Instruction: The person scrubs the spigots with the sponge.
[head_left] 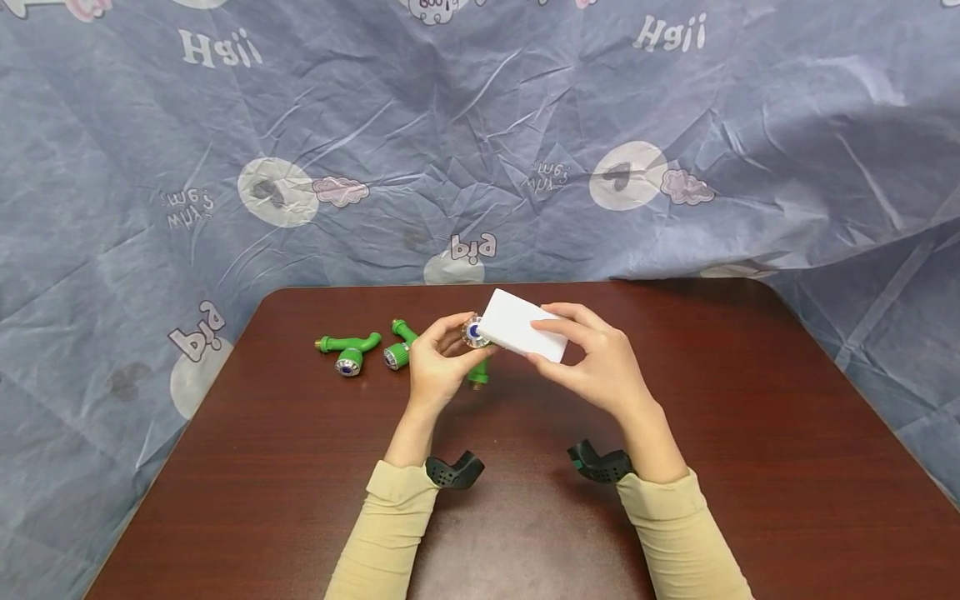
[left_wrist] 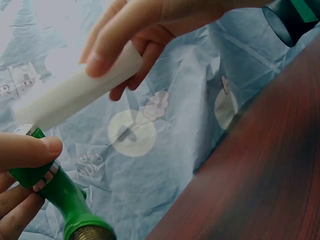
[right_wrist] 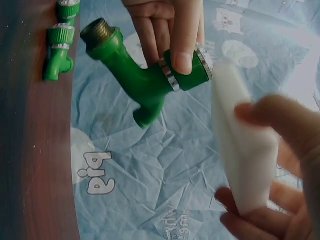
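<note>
At the far left of the head view, a blue-grey printed cloth (head_left: 112,250) hangs behind and beside a dark brown table (head_left: 750,433), which fills the lower middle of the frame. Left of centre on the table lie two spare green taps: the first tap (head_left: 348,350) with its spout curved to the left, and just beside it, to the right, the second tap (head_left: 399,343), lying slantwise; the two are close but whether they touch cannot be told. Right of them, at the centre of the frame and lifted above the table, the left hand (head_left: 437,367) grasps a third green tap (right_wrist: 150,80), thumb and fingers curled round its knob end, the brass threaded end pointing down toward the table in the head view. Most of this tap's body is hidden behind the hand from the head; the right wrist view shows it whole. Its clear, blue-centred knob face (head_left: 473,332) meets the corner of a white sponge block (head_left: 522,324), which the right hand (head_left: 600,367) pinches between thumb below and fingers on top, just right of centre. The block covers part of the knob. At the bottom, two black wrist mounts (head_left: 454,472) sit above cream sleeves (head_left: 390,533).
</note>
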